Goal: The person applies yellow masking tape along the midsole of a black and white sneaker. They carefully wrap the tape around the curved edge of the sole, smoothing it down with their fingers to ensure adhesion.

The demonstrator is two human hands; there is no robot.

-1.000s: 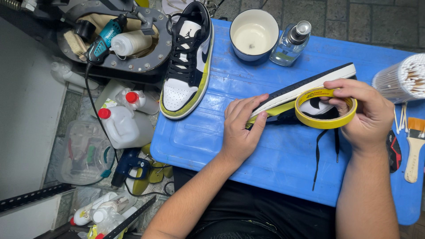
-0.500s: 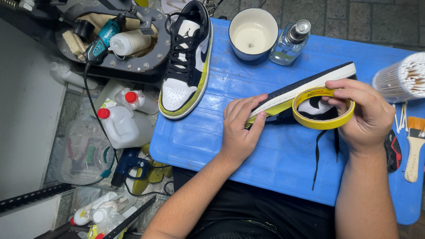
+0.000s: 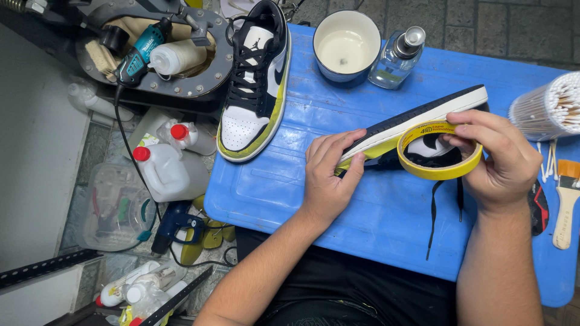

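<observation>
A black, white and yellow-green sneaker (image 3: 417,118) lies on its side on the blue table (image 3: 290,181), its white sole edge facing up. My left hand (image 3: 329,175) presses its fingers on the toe end of that sole. My right hand (image 3: 495,157) holds a roll of yellow tape (image 3: 440,151) against the shoe's side, thumb and fingers around the ring. A black lace (image 3: 432,214) hangs down from the shoe. The matching sneaker (image 3: 255,78) stands upright at the table's far left corner.
A white-lined cup (image 3: 345,45) and a clear spray bottle (image 3: 396,57) stand at the back. Cotton swabs (image 3: 547,108) and a brush (image 3: 565,202) sit at the right. Left of the table are a tub with a drill (image 3: 139,57), white jugs (image 3: 166,172) and a glue gun (image 3: 172,223).
</observation>
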